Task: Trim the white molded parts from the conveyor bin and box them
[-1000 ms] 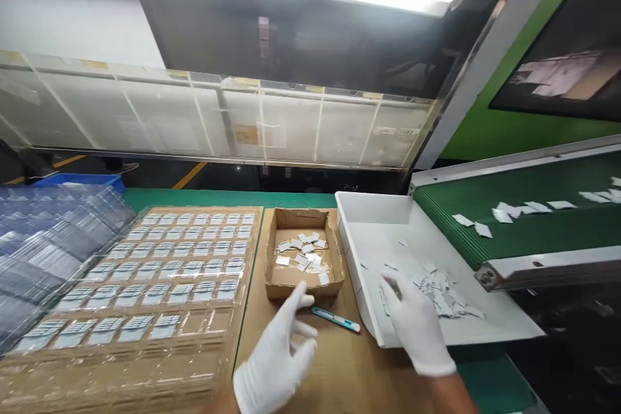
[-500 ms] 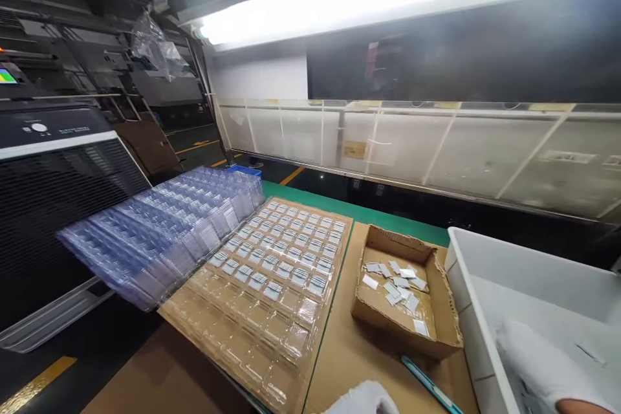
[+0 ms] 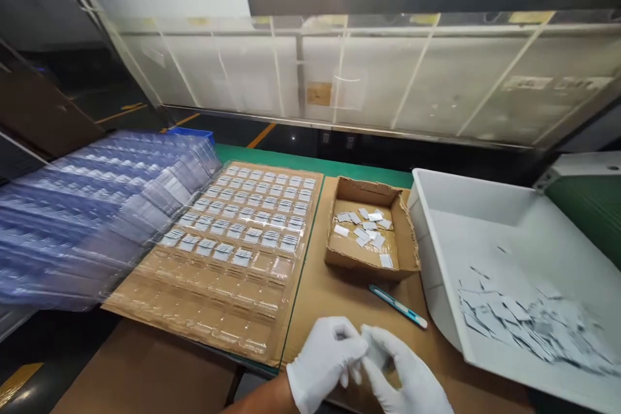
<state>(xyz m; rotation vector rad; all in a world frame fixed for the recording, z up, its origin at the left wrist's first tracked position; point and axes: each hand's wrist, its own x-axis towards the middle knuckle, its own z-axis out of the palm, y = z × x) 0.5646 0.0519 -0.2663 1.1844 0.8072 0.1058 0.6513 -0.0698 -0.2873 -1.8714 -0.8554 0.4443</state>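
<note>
The grey thing (image 3: 381, 357) between the left hand (image 3: 330, 359) and the right hand (image 3: 407, 372) is mostly covered by gloved fingers, so whether the right grip has one piece or several cannot be told. The bottom edge crops the right hand and the left forearm (image 3: 266, 400). In the white bin (image 3: 439, 284), itself cut off at the right, the heaped pieces (image 3: 528, 320) blur together. The green belt (image 3: 589, 213) runs out of view. Motion smears the clear tray stack (image 3: 97, 207), which partly hides a blue container (image 3: 194, 134). Labels (image 3: 528, 83) beyond are unreadable.
</note>
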